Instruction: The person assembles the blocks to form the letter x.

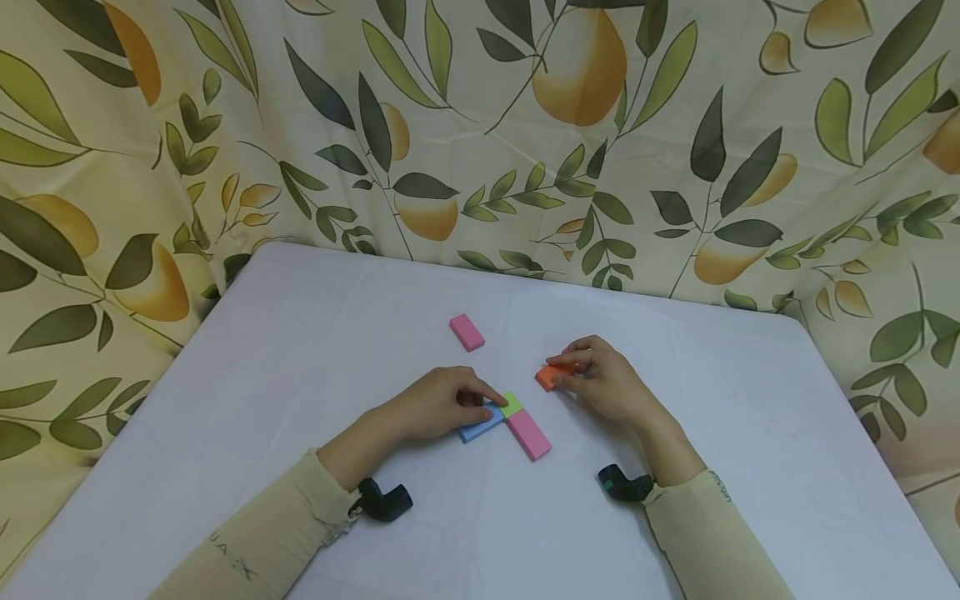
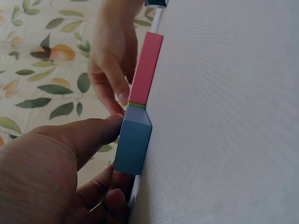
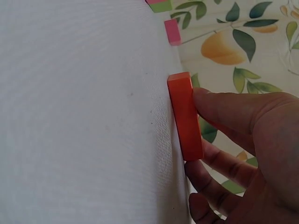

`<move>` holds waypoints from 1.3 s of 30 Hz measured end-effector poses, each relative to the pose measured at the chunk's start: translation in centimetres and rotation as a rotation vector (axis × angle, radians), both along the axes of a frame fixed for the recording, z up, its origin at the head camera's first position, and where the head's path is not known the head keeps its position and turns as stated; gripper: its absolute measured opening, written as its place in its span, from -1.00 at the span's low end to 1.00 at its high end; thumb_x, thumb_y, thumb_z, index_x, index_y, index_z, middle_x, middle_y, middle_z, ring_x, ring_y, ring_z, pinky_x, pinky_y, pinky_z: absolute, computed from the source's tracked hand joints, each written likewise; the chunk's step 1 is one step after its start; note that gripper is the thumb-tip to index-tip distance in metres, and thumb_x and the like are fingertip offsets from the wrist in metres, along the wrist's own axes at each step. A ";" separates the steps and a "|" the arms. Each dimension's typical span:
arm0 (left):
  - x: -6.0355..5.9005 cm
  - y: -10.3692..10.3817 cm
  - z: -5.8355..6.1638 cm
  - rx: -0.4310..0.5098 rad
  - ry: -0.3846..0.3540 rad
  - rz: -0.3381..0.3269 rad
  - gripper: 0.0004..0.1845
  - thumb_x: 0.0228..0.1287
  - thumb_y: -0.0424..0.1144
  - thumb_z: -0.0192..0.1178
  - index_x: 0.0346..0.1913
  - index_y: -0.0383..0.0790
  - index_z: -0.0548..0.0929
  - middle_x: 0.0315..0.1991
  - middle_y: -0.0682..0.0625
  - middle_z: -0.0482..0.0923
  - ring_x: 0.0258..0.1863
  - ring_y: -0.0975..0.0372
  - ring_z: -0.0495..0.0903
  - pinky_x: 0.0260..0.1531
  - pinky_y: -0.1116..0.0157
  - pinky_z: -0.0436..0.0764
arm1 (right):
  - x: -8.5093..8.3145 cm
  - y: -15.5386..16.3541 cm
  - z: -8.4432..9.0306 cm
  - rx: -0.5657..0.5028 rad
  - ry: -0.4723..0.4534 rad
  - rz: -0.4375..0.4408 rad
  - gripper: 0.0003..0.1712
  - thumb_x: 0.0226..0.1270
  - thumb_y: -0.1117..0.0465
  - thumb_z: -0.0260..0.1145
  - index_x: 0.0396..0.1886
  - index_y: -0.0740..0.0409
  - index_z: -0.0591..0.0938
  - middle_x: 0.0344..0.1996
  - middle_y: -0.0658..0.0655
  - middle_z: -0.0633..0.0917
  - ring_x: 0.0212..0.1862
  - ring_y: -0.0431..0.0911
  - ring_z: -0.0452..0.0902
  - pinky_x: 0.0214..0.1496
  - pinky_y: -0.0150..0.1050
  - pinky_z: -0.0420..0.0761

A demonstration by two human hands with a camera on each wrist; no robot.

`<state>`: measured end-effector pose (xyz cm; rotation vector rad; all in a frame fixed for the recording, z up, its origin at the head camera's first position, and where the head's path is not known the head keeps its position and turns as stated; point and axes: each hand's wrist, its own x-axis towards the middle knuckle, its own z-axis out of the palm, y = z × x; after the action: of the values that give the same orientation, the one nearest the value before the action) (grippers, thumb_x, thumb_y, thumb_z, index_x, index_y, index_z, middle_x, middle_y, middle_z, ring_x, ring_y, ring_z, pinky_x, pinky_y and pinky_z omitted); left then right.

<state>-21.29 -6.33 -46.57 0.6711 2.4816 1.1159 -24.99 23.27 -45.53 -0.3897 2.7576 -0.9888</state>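
Observation:
A blue block [image 1: 482,427], a small green block [image 1: 511,405] and a pink block [image 1: 529,434] lie together in an angled shape on the table. My left hand [image 1: 438,404] grips the blue block, its thumb on top and other fingers at the end in the left wrist view. In the head view its index fingertip reaches the green block. To the right, my right hand [image 1: 607,379] holds an orange block [image 3: 185,116] between thumb and fingers, low over the cloth. The blue block [image 2: 133,144] partly hides the green one in the left wrist view.
A second pink block [image 1: 467,332] lies alone farther back on the white-covered table [image 1: 337,308]. Behind the table hangs a curtain [image 1: 480,167] printed with fruit and leaves. Black wrist cameras stick out from both sleeves.

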 end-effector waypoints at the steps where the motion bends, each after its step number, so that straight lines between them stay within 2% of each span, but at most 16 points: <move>1: 0.0 0.0 0.0 0.000 -0.002 0.002 -0.74 0.41 -0.12 0.35 0.07 0.30 0.79 -0.25 0.23 0.58 -0.19 0.27 0.53 -0.19 0.30 0.54 | 0.0 0.0 0.0 -0.002 -0.003 -0.001 -0.66 0.39 0.12 0.44 0.13 0.00 0.78 0.18 0.11 0.55 0.32 0.12 0.41 0.33 0.18 0.43; 13: 0.0 0.0 -0.2 -0.004 -0.027 0.019 -0.75 0.41 -0.09 0.34 0.07 0.33 0.79 -0.24 0.24 0.58 -0.19 0.24 0.52 -0.20 0.30 0.54 | 0.1 -0.1 0.0 -0.001 -0.012 -0.003 -0.66 0.38 0.11 0.45 0.12 -0.04 0.78 0.17 0.09 0.56 0.30 0.11 0.43 0.31 0.15 0.44; 22: -0.1 0.0 -0.2 -0.012 -0.020 0.008 -0.75 0.42 -0.07 0.34 0.07 0.33 0.79 -0.26 0.24 0.58 -0.19 0.24 0.52 -0.20 0.30 0.53 | 0.2 -0.3 0.0 0.004 -0.011 0.003 -0.66 0.38 0.10 0.46 0.12 -0.03 0.78 0.16 0.09 0.56 0.27 0.10 0.44 0.27 0.12 0.48; 39: 0.0 0.0 -0.1 -0.006 -0.030 0.024 -0.75 0.41 -0.08 0.34 0.08 0.33 0.78 -0.28 0.22 0.57 -0.19 0.23 0.51 -0.22 0.30 0.53 | 0.1 -0.3 0.1 0.012 -0.006 0.010 -0.68 0.38 0.12 0.45 0.11 -0.07 0.79 0.16 0.09 0.56 0.27 0.10 0.45 0.30 0.11 0.44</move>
<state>-21.28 -6.32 -46.64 0.6206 2.4732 1.1177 -24.86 23.01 -45.45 -0.3976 2.7526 -0.9691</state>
